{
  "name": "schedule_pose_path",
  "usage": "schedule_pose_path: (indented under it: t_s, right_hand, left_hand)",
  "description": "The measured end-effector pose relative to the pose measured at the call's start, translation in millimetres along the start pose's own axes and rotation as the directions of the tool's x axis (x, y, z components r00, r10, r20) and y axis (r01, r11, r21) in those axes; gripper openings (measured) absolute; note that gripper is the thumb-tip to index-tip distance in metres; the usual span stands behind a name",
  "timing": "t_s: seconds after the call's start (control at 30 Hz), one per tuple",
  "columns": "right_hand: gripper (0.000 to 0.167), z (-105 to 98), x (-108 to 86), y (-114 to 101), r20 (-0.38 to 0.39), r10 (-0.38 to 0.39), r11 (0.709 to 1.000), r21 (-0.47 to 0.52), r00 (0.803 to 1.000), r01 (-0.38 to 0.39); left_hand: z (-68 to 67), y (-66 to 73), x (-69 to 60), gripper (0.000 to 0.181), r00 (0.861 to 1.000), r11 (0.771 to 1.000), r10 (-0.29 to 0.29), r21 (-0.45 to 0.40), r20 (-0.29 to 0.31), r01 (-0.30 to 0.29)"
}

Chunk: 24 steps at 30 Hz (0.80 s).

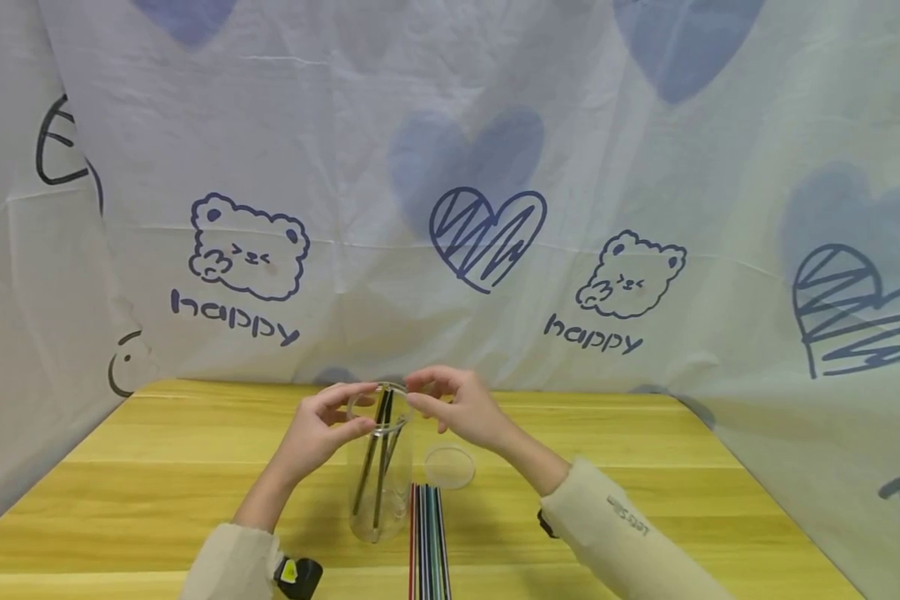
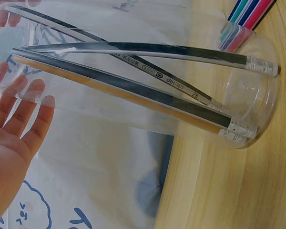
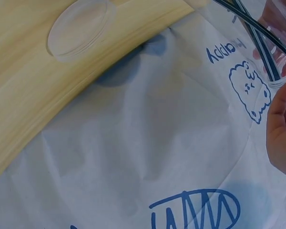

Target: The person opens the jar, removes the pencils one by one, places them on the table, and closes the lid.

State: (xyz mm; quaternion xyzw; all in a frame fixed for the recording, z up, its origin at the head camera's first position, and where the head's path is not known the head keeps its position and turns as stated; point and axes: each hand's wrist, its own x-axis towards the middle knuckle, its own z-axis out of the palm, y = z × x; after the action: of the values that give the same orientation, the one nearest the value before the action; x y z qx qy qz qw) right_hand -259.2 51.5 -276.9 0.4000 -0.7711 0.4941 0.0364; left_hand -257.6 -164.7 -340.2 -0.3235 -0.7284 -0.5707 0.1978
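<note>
A tall clear cylinder [image 1: 360, 504] stands on the table with several dark pencils [image 2: 133, 88] leaning inside, their metal-capped ends at its base [image 2: 252, 98]. My left hand [image 1: 317, 429] holds the open rim from the left, thumb in front and fingers behind. On the rim's right side, my right hand [image 1: 468, 410] grips with thumb and fingers. Seen from the left wrist, the left hand [image 2: 16, 138] has its fingertips against the clear wall. The right hand [image 3: 283, 131] is at the rim, partly cut off by the right wrist view's edge.
A clear round lid [image 1: 450, 467] lies right of the cylinder. In front of it, a bundle of coloured sticks [image 1: 430, 542] lies lengthwise on the wooden table [image 1: 195, 492]. A printed white cloth [image 1: 375, 283] hangs behind the table's far edge.
</note>
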Motion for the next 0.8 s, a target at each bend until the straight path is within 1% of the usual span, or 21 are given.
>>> schedule_pose_path:
  t_s: [0.07,0.3,0.47,0.67,0.8]
  right_hand:
    - [0.025,0.3,2.1,6.7,0.031,-0.003,1.000,-0.016,0.999,0.004]
    - [0.023,0.0,3.9,8.5,0.139,-0.011,0.996,-0.088,0.990,0.023]
    - [0.024,1.7,4.0,8.0,0.193,-0.005,0.993,-0.119,0.981,0.028]
    - [0.027,2.1,5.6,4.3,0.267,0.022,0.983,-0.183,0.963,0.028]
    - [0.024,-0.1,7.6,2.1,0.328,0.006,0.971,-0.226,0.945,0.072]
  left_hand:
    - [0.0,0.8,-0.4,0.038,1.000,1.000,-0.003,0.003,0.001,0.003]
    - [-0.4,1.0,-1.4,0.038,1.000,1.000,0.006,0.022,0.004,-0.006]
    - [-0.6,-0.2,-1.2,0.038,1.000,1.000,-0.018,0.022,0.003,0.017]
    - [-0.6,-0.9,-1.0,0.038,1.000,1.000,-0.018,0.020,0.008,0.018]
    - [-1.0,-0.4,-0.8,0.038,1.000,1.000,0.000,0.018,0.008,-0.001]
